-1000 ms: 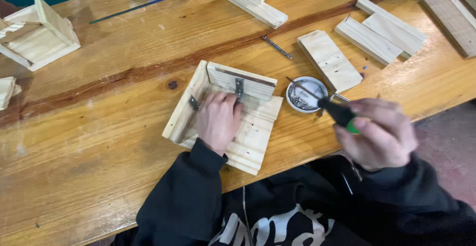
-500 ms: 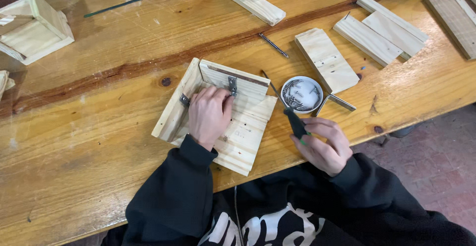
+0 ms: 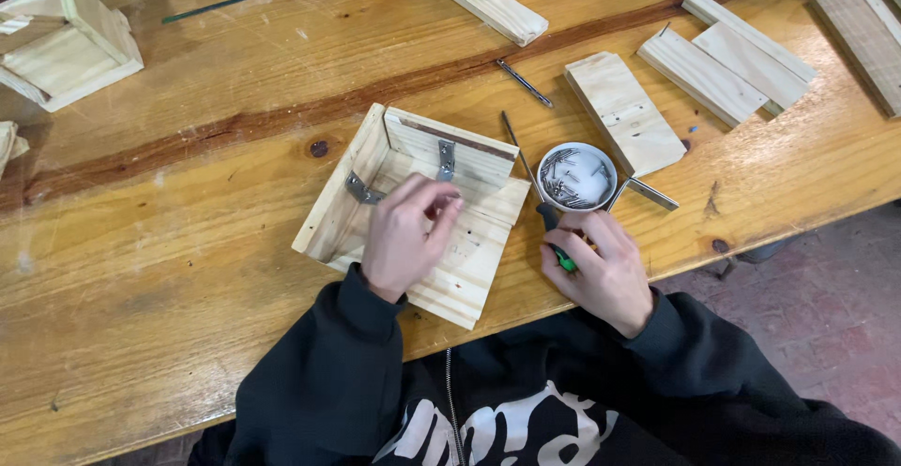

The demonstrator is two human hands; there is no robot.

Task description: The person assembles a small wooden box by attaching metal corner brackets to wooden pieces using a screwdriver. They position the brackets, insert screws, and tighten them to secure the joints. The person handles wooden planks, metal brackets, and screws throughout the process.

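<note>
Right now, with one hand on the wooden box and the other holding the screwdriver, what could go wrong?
1. The white bowl of screws sits right beside the right hand; a careless move might tip it over.
2. The screwdriver shaft points up past the bowl, so swinging it may knock the bowl.
3. The left hand rests inside the wooden box near the metal corner brackets; a slipping tip could hit the fingers.

My left hand point(image 3: 405, 234) rests on the wooden corner piece point(image 3: 413, 208); my right hand point(image 3: 601, 264) grips a screwdriver point(image 3: 544, 208) beside the bowl of screws point(image 3: 576, 176).
</note>
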